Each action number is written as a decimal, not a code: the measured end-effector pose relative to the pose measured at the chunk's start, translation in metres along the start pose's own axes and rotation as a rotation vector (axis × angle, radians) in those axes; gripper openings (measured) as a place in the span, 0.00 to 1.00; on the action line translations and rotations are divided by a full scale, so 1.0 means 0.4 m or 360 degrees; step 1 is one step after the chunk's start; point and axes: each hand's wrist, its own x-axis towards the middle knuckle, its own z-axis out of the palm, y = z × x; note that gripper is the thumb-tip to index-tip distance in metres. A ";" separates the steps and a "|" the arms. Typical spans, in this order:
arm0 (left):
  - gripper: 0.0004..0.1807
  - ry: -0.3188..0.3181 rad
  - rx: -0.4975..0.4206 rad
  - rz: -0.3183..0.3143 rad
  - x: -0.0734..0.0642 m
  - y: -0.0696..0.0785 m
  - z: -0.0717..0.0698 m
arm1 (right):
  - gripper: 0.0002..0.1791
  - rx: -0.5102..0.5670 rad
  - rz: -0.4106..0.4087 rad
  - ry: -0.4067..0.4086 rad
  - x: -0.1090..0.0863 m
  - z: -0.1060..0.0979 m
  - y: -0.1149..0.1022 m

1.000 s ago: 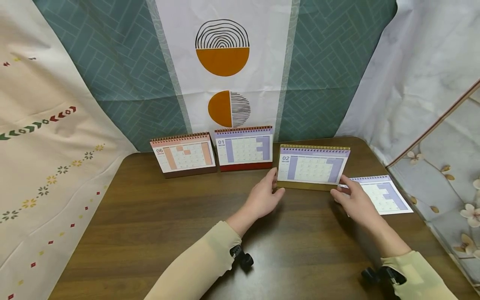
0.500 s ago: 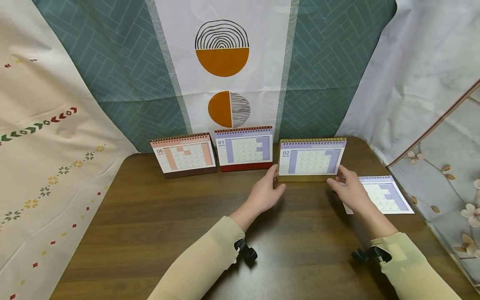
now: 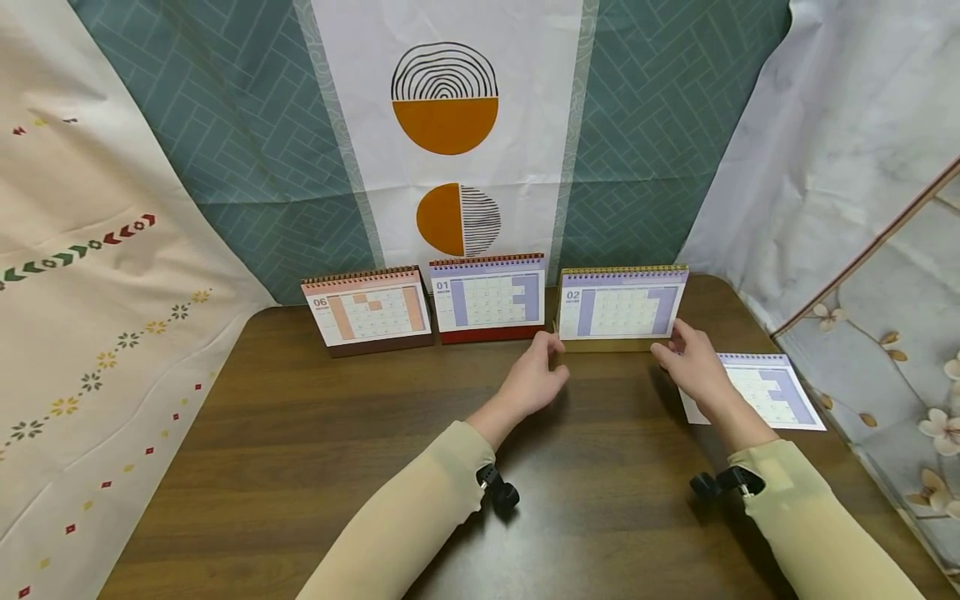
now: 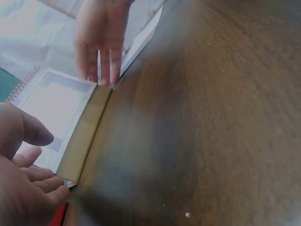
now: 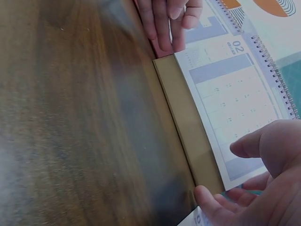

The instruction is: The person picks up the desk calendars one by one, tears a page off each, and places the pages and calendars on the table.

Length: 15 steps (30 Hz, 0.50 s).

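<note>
A desk calendar (image 3: 621, 308) marked 02, with a gold base and gold spiral, stands upright near the back of the table. My left hand (image 3: 534, 375) is at its lower left corner, the fingers extended and loosely bent at the side edge. At the lower right corner is my right hand (image 3: 696, 360), fingertips against the side edge. In the right wrist view the right thumb (image 5: 247, 145) extends over the calendar's printed page, while the fingers lie along its end. From the left wrist view, the gold base (image 4: 84, 136) runs between both hands' fingertips.
To the left stand a 01 calendar (image 3: 491, 298) with a red base and an orange 06 calendar (image 3: 369, 310) with a brown base. A loose calendar sheet (image 3: 772, 393) lies flat at the right, partly under the right hand. Curtains (image 3: 255, 125) hang behind the table (image 3: 315, 467).
The 02 calendar has slid back towards the curtain and come to stand more squarely, in line with the 01 calendar. The right hand has moved back and left with it; the left hand shifted slightly.
</note>
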 end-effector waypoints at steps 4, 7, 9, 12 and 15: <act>0.13 -0.0003 0.0002 -0.0004 0.015 -0.009 0.009 | 0.27 0.0029 0.0040 -0.0033 0.016 -0.001 -0.005; 0.13 -0.0010 0.0010 -0.0008 0.021 -0.007 0.011 | 0.26 0.0041 0.0058 -0.0028 0.029 0.000 -0.005; 0.13 -0.0023 0.0023 -0.0022 0.029 -0.005 0.013 | 0.24 0.0040 0.0055 -0.0010 0.039 0.001 -0.003; 0.13 -0.0050 0.0038 -0.0038 0.038 0.000 0.012 | 0.23 0.0053 0.0053 0.0001 0.052 0.002 0.002; 0.13 -0.0069 0.0008 -0.0039 0.037 0.015 0.003 | 0.26 0.0048 0.0057 -0.0004 0.063 0.001 0.006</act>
